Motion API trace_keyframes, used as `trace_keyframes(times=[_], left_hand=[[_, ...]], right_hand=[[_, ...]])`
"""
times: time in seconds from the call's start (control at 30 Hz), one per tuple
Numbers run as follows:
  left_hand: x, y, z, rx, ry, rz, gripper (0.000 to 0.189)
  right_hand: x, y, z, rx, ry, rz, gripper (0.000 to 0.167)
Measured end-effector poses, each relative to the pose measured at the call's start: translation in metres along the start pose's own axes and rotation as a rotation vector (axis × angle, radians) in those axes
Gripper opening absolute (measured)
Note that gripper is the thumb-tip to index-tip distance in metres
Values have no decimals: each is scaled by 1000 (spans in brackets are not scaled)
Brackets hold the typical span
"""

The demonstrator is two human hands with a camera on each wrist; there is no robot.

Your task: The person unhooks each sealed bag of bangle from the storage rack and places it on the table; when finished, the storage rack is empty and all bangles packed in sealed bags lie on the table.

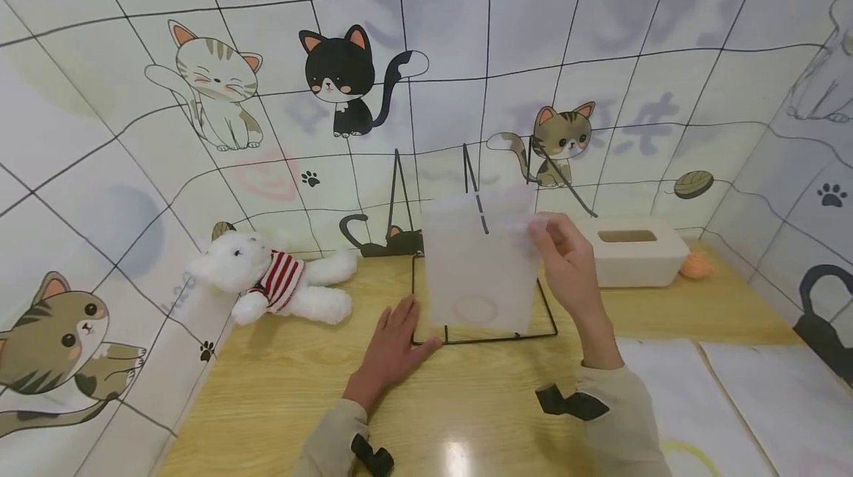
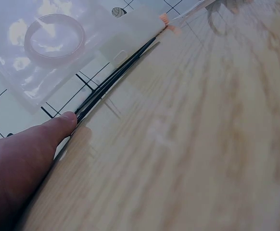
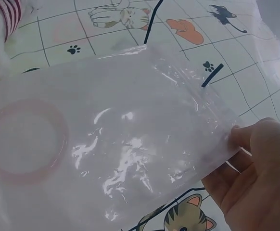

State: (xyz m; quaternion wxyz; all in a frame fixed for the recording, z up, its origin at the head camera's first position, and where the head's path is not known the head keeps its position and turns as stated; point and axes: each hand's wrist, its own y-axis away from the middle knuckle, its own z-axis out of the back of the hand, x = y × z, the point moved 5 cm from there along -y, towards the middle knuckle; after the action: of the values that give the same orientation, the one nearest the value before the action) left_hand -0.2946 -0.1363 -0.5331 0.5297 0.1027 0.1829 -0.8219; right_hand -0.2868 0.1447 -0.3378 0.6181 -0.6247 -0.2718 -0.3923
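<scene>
My right hand pinches the upper right edge of a translucent zip bag, between thumb and fingers. Inside the bag, low down, lies a pale pink ring, bangle-sized. The bag stands upright before a black wire rack with tall prongs. One dark prong shows in broken pieces across the bag's upper part. My left hand rests with fingers spread at the front left corner of the rack's base. In the left wrist view its thumb touches the black wire.
A white plush toy in a red-striped top lies left of the rack. Behind my right hand sit a cream tissue box and a small orange fuzzy thing. White sheets cover the right front; a cat-print wall covering rises behind.
</scene>
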Motion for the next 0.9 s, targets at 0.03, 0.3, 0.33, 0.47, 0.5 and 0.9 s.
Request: trace_keyframes(times=[0.03,0.3,0.33,0.47,0.5,0.9], left_hand=[[0,0,1,-3,1,-1,88],[1,1,4,3,14,5,88],[1,1,4,7,16,3,88],[1,-1,3,0,9,-7,87],[1,-1,4,-1,7,-6,87],[-2,-2,4,5,23,-3,88]], right_hand=[[1,0,-1,-3,8,2,24],[6,2,-4,26,56,11,25],[7,2,-3,23,70,20,24],[11,2,-1,4,126,57,20],[12,2,-1,1,134,66,19],[16,2,5,-21,204,148,15]])
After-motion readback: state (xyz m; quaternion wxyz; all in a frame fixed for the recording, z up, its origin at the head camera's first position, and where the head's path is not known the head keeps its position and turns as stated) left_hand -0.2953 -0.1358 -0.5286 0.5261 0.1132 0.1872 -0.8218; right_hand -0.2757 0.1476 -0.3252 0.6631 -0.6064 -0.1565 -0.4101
